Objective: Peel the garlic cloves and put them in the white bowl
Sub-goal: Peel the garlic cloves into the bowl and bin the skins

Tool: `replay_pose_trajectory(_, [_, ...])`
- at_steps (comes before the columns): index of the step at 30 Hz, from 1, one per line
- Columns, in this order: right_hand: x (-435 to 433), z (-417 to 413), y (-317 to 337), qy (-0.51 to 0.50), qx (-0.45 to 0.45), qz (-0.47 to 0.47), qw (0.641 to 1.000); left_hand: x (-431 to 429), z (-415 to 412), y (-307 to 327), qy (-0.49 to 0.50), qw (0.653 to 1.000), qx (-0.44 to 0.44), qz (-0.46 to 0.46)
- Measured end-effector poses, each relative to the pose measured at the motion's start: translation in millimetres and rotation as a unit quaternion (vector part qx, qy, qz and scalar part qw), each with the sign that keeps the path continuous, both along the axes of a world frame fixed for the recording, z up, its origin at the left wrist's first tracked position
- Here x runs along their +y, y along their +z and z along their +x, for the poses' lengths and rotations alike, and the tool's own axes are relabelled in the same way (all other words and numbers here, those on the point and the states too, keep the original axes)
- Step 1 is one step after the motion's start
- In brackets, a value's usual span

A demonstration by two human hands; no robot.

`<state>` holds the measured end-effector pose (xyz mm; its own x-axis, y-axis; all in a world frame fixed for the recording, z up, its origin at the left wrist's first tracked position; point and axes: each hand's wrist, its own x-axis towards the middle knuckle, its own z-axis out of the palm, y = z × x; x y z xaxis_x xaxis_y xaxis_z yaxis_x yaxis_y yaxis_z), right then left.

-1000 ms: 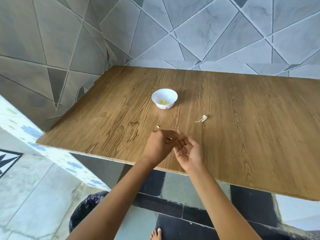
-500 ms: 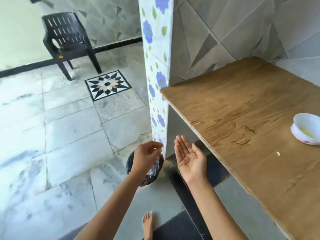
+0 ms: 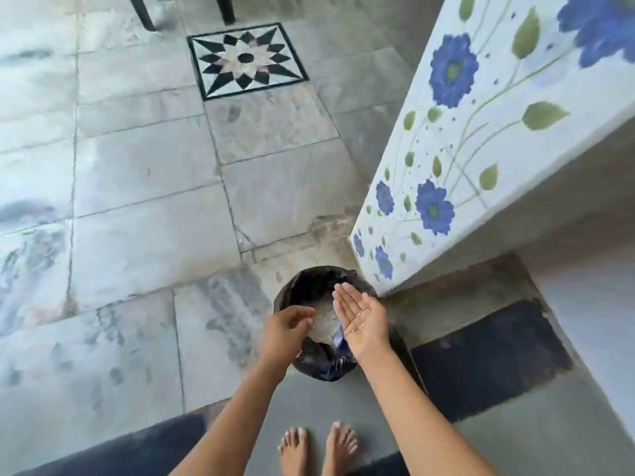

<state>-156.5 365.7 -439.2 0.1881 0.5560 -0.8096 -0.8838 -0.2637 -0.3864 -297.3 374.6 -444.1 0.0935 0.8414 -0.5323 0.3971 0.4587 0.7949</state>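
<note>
Your right hand [image 3: 364,321] lies palm up over the black-lined bin [image 3: 309,283], fingers straight and together. A tiny pale fleck [image 3: 361,326] sits low on that palm, too small to identify. Your left hand [image 3: 287,333] hangs just beside it, fingers curled toward the palm. Whether they pinch anything is unclear.

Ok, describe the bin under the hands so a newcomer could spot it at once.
Find the white pillar painted with blue flowers on the right. On the floor at its lower corner sits a round bin lined with a black bag, under the left hand and the flat, palm-up right hand. Unlike the flat dark mat beside it, it is round and open-topped.
</note>
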Motion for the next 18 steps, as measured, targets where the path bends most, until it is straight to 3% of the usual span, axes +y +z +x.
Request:
replay_pose_trajectory(4, [31.4,10.4,-117.7,0.105,-0.080,-0.080,0.988,19.9,12.1,-102.7,-0.004,1.000,0.025,-0.004])
replay_pose_trajectory(6, [34.0,13.6,-172.2,0.074,-0.046,-0.103,0.991,24.7,18.9,-142.7,-0.004,0.999,0.040,0.001])
replay_pose_trajectory(8, [30.0,14.2,-204.9,0.072,-0.087,-0.151,0.982,26.9,27.6,-167.3,0.012,0.999,0.023,0.028])
replay_pose_trajectory(10, [29.0,14.7,-208.3,0.106,-0.073,-0.126,0.984,23.0,40.6,-173.1,0.024,0.995,-0.061,0.072])
replay_pose_trajectory(12, [30.4,21.1,-206.4,0.125,-0.023,-0.121,0.985,10.3,52.3,-186.3,-0.052,0.989,-0.104,0.094])
replay_pose_trajectory(15, [35.4,23.3,-190.1,0.160,-0.001,-0.097,0.982,-5.7,52.2,-232.9,-0.245,0.968,0.033,0.043])
replay_pose_trajectory(17, [34.5,26.4,-187.9,0.132,-0.014,-0.083,0.988,2.2,52.9,-237.2,-0.167,0.979,0.114,0.003])
replay_pose_trajectory(18, [33.6,27.1,-187.9,0.127,-0.025,-0.081,0.988,7.2,56.3,-227.7,-0.107,0.992,0.069,0.014])
